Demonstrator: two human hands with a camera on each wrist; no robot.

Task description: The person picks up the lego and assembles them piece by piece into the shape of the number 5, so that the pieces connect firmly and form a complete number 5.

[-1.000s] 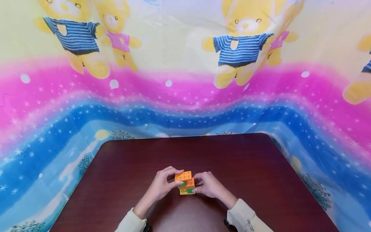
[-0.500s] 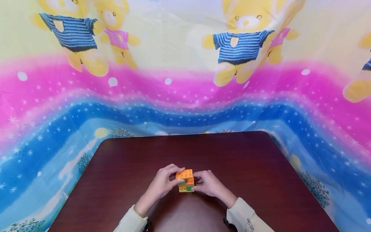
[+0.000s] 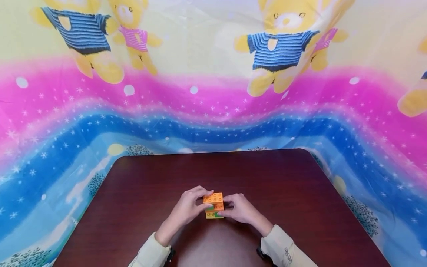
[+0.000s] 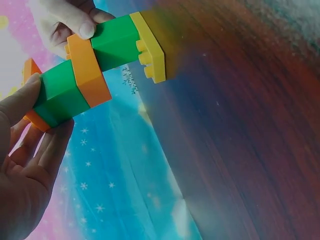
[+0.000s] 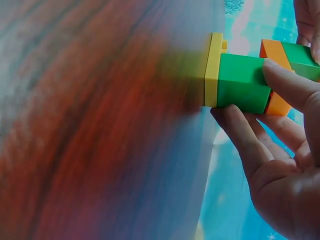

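A stack of toy building blocks stands between both hands on the table. Its yellow base plate (image 3: 210, 216) is lowest, with a lower green block (image 5: 242, 82) on its right part. Over that lies a middle orange plate (image 4: 90, 70), then an upper green block (image 4: 61, 95) at the left, capped by a top orange plate (image 3: 213, 197). My left hand (image 3: 188, 202) grips the upper green block and the cap, thumb on the near side. With thumb and fingers, my right hand (image 3: 241, 209) holds the lower green block, fingertips close to the yellow plate.
The dark brown table (image 3: 150, 178) has rounded far corners. Behind and around it hangs a printed curtain (image 3: 200, 92) with bears and a pink and blue band. Pale sleeves (image 3: 283, 246) cover both forearms, with dark bands at the wrists.
The top orange plate has shifted slightly right and sits squarer over the plate below. Both hands keep their hold. The whole head view has slid up a little.
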